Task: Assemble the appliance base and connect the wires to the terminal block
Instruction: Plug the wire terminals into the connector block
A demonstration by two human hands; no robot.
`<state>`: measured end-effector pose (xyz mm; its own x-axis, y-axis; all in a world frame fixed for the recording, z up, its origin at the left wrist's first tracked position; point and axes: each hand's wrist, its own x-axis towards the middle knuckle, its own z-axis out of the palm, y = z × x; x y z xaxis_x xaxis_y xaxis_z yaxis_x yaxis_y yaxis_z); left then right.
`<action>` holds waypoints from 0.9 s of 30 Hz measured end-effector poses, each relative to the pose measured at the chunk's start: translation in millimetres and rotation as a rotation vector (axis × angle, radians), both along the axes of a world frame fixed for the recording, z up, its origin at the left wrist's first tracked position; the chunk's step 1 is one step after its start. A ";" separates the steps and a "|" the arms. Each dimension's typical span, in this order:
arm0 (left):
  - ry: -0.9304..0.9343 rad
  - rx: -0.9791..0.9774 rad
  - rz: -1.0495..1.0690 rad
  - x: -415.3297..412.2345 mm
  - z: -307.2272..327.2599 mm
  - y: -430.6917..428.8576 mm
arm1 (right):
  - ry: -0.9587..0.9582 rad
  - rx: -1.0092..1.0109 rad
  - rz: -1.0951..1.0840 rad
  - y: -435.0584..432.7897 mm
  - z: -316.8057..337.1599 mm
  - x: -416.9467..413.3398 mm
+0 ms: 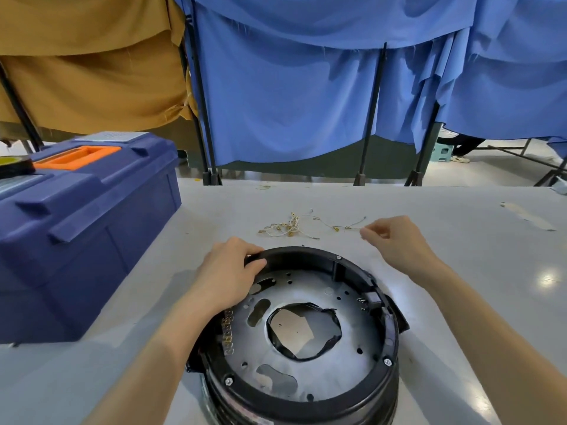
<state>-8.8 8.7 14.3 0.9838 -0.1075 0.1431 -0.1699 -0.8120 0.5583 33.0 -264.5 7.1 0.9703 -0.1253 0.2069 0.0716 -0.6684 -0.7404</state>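
Appliance base (352,302), nearest me on the grey table (460,271); my left hand (230,271) grips its far-left rim. Just beyond the base, loose wires (291,225), my right hand (395,240) curled at one end; pinching or not, I cannot tell. Left of the base, a blue toolbox (92,225); farthest beyond, blue curtains (291,102) and ochre curtains (92,72).

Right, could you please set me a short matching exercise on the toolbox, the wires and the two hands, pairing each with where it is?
Things:
1 toolbox
2 wires
3 left hand
4 right hand

Places:
A grips the far left rim of the appliance base
B stands on the left of the table
C fingertips at the right end of the wires
D lying on the table beyond the base

Pairs: 1-B; 2-D; 3-A; 4-C
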 end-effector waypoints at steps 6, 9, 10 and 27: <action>0.002 0.027 -0.012 4.4 -2.8 0.4 | 0.184 -0.384 -0.050 -16.3 -47.5 54.5; 0.005 0.028 -0.013 5.4 -4.1 0.7 | 0.180 -0.444 -0.107 -18.6 -57.7 69.8; 0.005 0.027 -0.013 5.6 -4.6 0.9 | 0.161 -0.459 -0.137 -18.0 -58.8 73.6; 0.001 -0.001 -0.006 7.2 -4.1 0.8 | 0.203 -0.446 -0.143 -6.1 -38.8 66.5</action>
<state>-1.6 9.6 10.2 0.9833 -0.1138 0.1418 -0.1744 -0.8105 0.5592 99.5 -270.6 -31.7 0.9762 -0.2020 0.0792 -0.1594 -0.9153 -0.3700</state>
